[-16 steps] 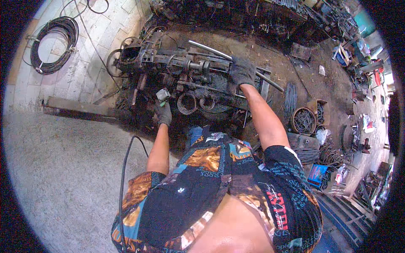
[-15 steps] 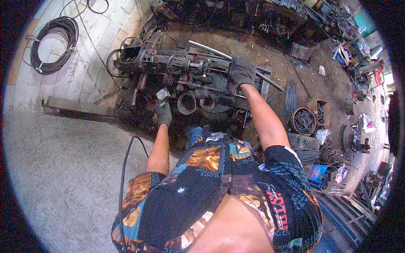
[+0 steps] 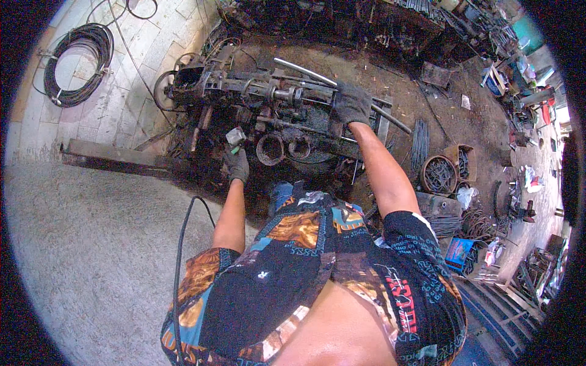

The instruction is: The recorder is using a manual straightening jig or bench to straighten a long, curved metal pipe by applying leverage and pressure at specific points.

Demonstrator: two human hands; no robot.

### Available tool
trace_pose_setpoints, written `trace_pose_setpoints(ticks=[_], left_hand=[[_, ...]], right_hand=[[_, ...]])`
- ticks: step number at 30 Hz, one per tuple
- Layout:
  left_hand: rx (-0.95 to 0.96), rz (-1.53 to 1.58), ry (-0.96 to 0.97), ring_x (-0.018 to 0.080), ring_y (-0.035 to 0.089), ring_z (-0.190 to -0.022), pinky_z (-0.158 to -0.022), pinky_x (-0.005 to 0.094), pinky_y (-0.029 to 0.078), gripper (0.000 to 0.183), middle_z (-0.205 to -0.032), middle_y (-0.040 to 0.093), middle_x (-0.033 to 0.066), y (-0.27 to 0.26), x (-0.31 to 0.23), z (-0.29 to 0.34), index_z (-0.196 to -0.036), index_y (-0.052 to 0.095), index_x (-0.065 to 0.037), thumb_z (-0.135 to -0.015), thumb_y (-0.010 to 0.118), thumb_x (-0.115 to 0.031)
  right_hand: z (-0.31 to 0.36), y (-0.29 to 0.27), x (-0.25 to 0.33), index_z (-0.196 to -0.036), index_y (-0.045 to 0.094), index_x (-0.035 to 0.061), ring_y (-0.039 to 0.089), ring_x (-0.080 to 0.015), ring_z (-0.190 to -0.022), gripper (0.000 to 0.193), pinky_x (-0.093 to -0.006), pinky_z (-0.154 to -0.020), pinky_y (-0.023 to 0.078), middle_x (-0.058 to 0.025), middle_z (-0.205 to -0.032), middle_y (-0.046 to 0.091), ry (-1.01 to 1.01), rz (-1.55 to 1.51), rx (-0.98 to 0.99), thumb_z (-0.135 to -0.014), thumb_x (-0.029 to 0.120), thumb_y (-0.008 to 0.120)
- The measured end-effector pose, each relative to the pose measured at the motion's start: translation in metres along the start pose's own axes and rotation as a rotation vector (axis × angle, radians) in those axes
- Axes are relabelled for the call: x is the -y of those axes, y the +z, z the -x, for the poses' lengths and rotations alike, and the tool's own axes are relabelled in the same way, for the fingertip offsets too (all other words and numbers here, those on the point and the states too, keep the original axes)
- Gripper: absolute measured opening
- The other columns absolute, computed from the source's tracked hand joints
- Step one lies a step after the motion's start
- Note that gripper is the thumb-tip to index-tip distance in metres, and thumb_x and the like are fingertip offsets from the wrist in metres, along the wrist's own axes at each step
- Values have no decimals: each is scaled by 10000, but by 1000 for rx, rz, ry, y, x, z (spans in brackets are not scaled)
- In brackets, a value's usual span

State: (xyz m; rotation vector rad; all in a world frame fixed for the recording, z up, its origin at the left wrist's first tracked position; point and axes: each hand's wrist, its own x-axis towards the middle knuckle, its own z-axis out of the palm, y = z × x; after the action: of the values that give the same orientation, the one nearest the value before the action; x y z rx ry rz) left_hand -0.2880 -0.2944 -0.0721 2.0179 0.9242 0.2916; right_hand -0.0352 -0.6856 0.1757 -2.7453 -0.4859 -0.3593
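Observation:
My right hand point(image 3: 352, 105), in a dark grey work glove, is closed over a long pale metal rod point(image 3: 305, 71). The rod slants across the far right part of a greasy machine point(image 3: 250, 91), and both its ends stick out past the glove. Lower and to the left, my left hand point(image 3: 236, 166), gloved too, is closed at the near end of a small grey switch box point(image 3: 234, 135) with a green part by my fingertips. Dark surroundings partly hide those fingers. Two round metal rings point(image 3: 270, 150) show on the machine's near side, between my hands.
A coil of black cable point(image 3: 79, 66) lies on pale tiles at the far left. A steel beam point(image 3: 116, 160) runs left of the machine. To the right stand a round bin point(image 3: 439, 175) and a cardboard box point(image 3: 465, 160) of metal pieces, beside thin rods point(image 3: 419, 144) on the floor.
Almost nothing differs. My right hand and the rod have shifted very slightly to the right; my left hand stays at the switch box.

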Motion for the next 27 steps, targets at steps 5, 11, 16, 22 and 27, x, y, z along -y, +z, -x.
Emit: trace_pose_setpoints(ticks=[5,11,16,22,27], left_hand=[[-57,-114,-8,401,471,-1325,-1111,443,378,691,-1460,443,259,-7,22,-5,-1482,360,23,-930,637,-285],[11,-21,-16,415,363,-1405,-1177,459,288,780,-1509,381,271,-3,-11,3,-1542,266,13,-937,622,-327],[25,-132,-76,408,264,-1470,-1219,440,208,787,-1575,304,276,-3,-3,0,-1536,268,30,-949,583,-390],[11,-187,-88,407,320,-1436,-1197,450,249,774,-1541,353,270,-1,9,-2,-1501,306,50,-943,600,-398],[-20,-67,0,389,439,-1335,-1126,452,341,685,-1448,447,248,-6,-2,6,-1435,371,40,-932,634,-344]], right_hand=[[-1,-16,18,-1044,717,159,673,-396,-924,261,-523,-758,507,-173,-960,709,-19,-17,17,-865,274,567],[0,-6,1,-1060,719,161,678,-388,-932,269,-518,-762,513,-171,-991,715,11,-28,7,-862,266,570],[-1,-6,6,-1054,719,162,681,-389,-918,262,-521,-771,516,-171,-984,716,28,-20,13,-862,257,566],[-1,-6,3,-1040,714,165,679,-390,-914,250,-521,-767,514,-166,-972,713,-3,-38,-37,-852,252,573],[-1,-4,5,-1091,707,168,671,-389,-953,290,-517,-782,510,-160,-1014,712,0,4,11,-848,243,568]])
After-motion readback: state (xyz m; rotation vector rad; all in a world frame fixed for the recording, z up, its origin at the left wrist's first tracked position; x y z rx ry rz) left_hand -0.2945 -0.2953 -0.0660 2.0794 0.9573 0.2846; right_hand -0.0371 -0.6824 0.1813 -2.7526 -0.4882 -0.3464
